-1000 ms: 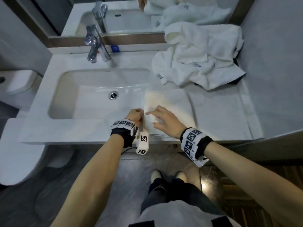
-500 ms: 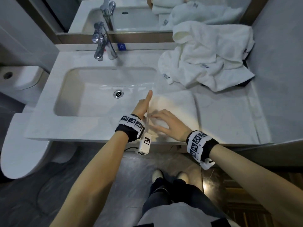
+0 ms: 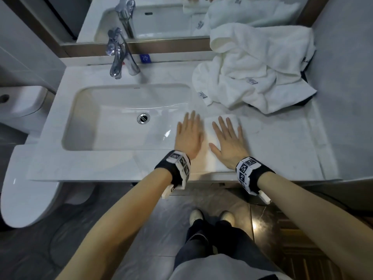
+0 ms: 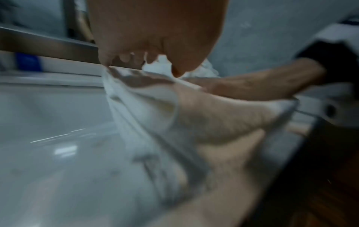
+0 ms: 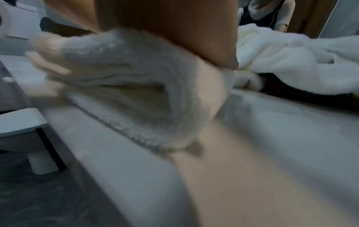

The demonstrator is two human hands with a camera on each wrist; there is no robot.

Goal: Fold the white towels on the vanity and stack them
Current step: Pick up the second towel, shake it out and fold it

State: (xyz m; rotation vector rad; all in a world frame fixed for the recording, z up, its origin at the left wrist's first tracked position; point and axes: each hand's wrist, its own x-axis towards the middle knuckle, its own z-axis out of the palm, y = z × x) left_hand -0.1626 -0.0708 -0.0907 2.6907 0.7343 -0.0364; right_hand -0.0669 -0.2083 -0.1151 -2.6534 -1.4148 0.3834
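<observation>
A folded white towel (image 3: 207, 150) lies at the vanity's front edge, right of the sink. My right hand (image 3: 228, 138) presses flat on it, fingers straight and spread. Beside it, my left hand (image 3: 188, 134) lies flat, palm down, along the towel's left edge. A heap of unfolded white towels (image 3: 258, 67) sits at the back right against the mirror. Both wrist views are blurred. The left wrist view shows the towel (image 4: 151, 110) bunched below my left hand (image 4: 155, 30), with the right hand (image 4: 252, 87) beyond. The right wrist view shows the towel (image 5: 126, 84) under my right hand (image 5: 165, 23) and the heap (image 5: 291, 61) behind.
The sink basin (image 3: 113, 122) with its chrome faucet (image 3: 119, 53) fills the vanity's left half. Bare marble counter (image 3: 282, 148) stretches right of the towel up to a grey wall (image 3: 343, 77). A toilet (image 3: 24, 178) stands lower left.
My left hand turned from standing on its edge to lying flat. My right hand spread flat on the towel. The towel now looks narrower than a second ago.
</observation>
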